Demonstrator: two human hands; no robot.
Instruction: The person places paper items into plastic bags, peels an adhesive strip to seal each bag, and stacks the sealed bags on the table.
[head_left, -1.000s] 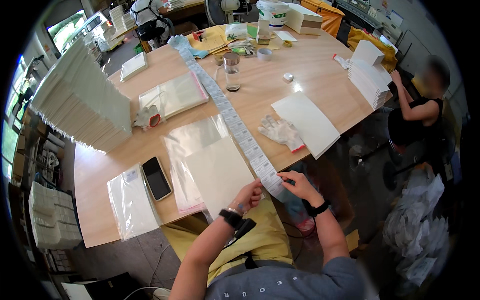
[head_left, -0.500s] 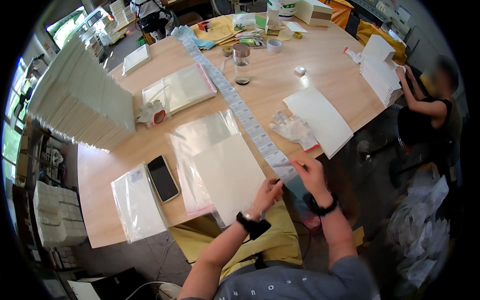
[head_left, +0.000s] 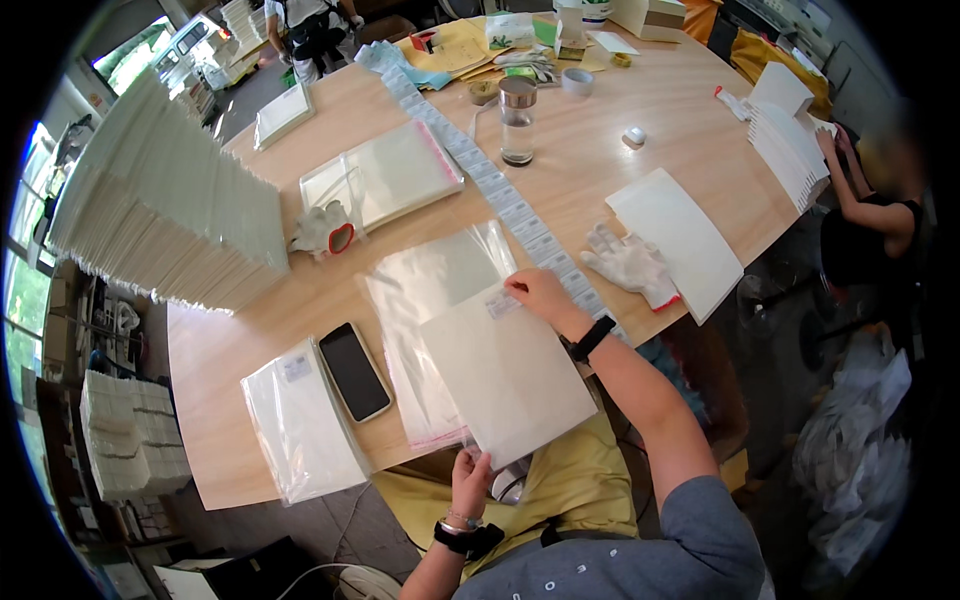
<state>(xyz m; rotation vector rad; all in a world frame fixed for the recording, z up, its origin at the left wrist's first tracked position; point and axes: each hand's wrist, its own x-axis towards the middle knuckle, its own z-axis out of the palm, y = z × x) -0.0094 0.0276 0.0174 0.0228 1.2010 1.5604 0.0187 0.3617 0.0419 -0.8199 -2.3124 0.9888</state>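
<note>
A large white sheet (head_left: 510, 375) lies in front of me, partly over clear plastic bags (head_left: 400, 310) with a pink edge strip. My left hand (head_left: 472, 482) pinches the sheet's near edge at its lower left corner. At its upper right area, the fingers of my right hand (head_left: 538, 293) are pressed together on a small printed label (head_left: 503, 303) lying on the sheet. A long strip of printed labels (head_left: 510, 203) runs from the far side of the table to beside my right forearm.
Left of the bags are a phone (head_left: 355, 370) and a bagged white stack (head_left: 303, 422). A tall paper stack (head_left: 170, 200) stands at left. White gloves (head_left: 632, 265), more sheets (head_left: 680, 240) and a glass jar (head_left: 518, 122) occupy the table. A person (head_left: 870, 210) handles paper at right.
My right hand has moved from the label strip's near end to the white sheet, where a label now shows. My left hand has left the strip and taken the sheet's near edge.
</note>
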